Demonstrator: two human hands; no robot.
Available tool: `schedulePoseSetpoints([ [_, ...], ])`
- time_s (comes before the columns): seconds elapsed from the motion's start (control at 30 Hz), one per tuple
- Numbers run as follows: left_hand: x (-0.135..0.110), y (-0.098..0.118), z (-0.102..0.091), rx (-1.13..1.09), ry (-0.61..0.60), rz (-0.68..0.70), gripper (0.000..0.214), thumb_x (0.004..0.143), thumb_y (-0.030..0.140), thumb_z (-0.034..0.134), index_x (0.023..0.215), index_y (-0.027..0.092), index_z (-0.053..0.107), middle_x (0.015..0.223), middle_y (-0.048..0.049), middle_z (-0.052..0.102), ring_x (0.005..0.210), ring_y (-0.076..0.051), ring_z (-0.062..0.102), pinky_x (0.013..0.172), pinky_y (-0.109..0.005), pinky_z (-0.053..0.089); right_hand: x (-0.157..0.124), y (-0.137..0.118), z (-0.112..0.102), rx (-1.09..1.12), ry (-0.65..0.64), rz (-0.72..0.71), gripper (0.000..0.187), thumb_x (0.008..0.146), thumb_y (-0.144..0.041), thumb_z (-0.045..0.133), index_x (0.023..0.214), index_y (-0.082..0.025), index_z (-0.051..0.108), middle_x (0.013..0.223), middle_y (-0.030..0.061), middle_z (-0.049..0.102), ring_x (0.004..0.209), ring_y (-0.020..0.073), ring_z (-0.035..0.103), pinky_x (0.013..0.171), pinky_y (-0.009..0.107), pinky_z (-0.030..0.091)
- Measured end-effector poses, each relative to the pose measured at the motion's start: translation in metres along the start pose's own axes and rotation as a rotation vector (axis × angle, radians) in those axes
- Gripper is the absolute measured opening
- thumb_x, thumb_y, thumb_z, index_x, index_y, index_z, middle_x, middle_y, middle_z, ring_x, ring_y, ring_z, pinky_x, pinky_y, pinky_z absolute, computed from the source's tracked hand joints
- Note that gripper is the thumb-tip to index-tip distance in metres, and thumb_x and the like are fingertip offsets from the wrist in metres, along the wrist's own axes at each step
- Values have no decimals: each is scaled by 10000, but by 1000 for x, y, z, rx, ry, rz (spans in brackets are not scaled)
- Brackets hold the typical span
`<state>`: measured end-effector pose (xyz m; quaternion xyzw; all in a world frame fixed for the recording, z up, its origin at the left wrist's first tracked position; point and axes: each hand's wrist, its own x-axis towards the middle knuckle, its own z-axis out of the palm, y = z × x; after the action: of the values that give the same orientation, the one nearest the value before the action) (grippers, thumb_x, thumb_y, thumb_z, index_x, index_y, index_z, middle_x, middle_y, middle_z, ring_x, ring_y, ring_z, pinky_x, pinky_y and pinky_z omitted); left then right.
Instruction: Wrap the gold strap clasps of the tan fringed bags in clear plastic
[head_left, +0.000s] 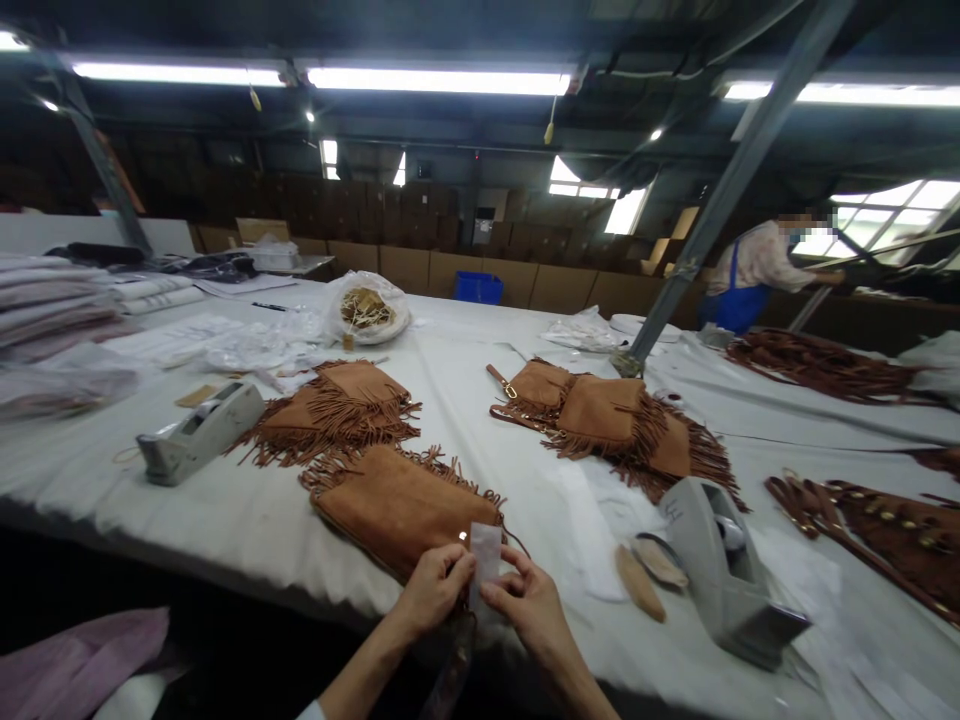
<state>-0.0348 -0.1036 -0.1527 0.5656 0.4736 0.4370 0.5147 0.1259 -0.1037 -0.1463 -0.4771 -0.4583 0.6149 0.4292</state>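
The white slip (pixel 486 553) stands upright at the near edge of the surface (pixel 247 520), its long axis almost vertical. Both hands are closed on it. The left hand (pixel 433 590) pinches its left edge and the right hand (pixel 527 603) pinches its lower right edge, so the hands are close together with only the slip between them. Just behind the slip lies a tan fringed bag (pixel 397 505), with its long side across the view and its near right corner next to the fingers. I cannot tell if the slip touches it. A dark strap (pixel 453 672) hangs down below the hands. The right tape dispenser (pixel 724 572) is near the right hand, and the left tape dispenser (pixel 199 432) is further away. More fringed bags (pixel 607 420) lie behind, and a co-worker (pixel 750 275) stands far right.
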Motion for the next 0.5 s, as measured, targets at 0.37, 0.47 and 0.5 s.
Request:
schedulePoseSetpoints([
  [0.37,4,2,-8,-85,-136,-89,285,746,379,641,843,112,665,590,29,553,507,-92,461,495,-208,366,-1,11,0,41,-19,8,643,469,-330,879,1016,-170,582,481,-86,531,451,84,457,465,204,320],
  [0.47,4,-1,-9,-89,-148,-78,278,741,396,655,749,119,639,573,35,535,494,-83,444,473,-200,340,-3,7,1,38,-28,31,641,471,-302,879,1027,-169,590,477,-86,544,443,79,459,466,204,324],
  [0.5,5,-3,-9,-90,-146,-75,288,745,409,652,713,125,617,564,39,522,487,-80,437,465,-198,333,-3,6,1,35,-40,45,641,474,-299,878,1033,-164,595,476,-82,553,437,79,460,467,205,325],
])
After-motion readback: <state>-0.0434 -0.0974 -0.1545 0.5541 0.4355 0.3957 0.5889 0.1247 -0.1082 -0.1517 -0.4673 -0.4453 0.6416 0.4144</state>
